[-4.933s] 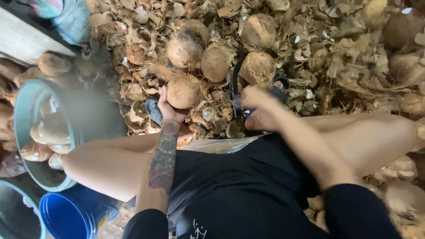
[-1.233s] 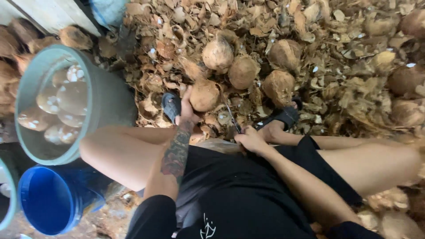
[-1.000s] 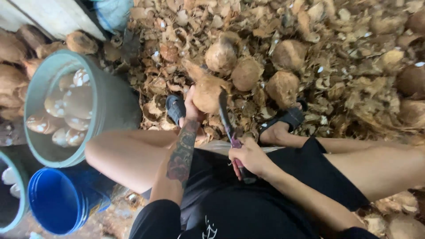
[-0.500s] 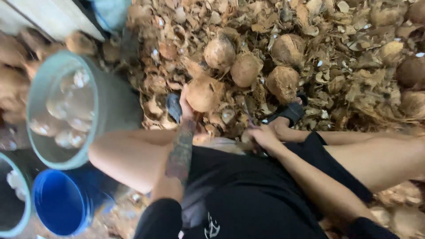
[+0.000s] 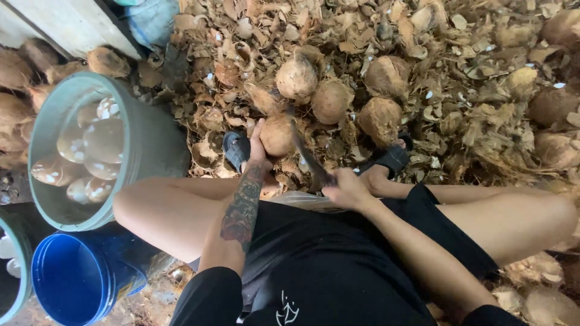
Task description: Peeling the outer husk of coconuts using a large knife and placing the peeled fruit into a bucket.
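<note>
Two hands: left hand (image 5: 258, 149) holds coconut (image 5: 277, 135), right hand (image 5: 344, 190) knife (image 5: 306, 154).

The ground (image 5: 483, 90) is buried under a thick litter of dry brown husk scraps (image 5: 338, 30), with hardly a bare patch showing. Several whole brown coconuts (image 5: 330, 101) lie close together on this litter near the middle, and more rest at the right edge (image 5: 553, 105) and far left (image 5: 15, 111). A large grey-green tub (image 5: 151, 145) stands on the ground at left (it holds pale peeled coconuts in water), just beside a blue bucket (image 5: 78, 278) at the lower left. Two dark sandals (image 5: 235, 150) are planted among the scraps, the other (image 5: 391, 158) near the coconut cluster.
</note>
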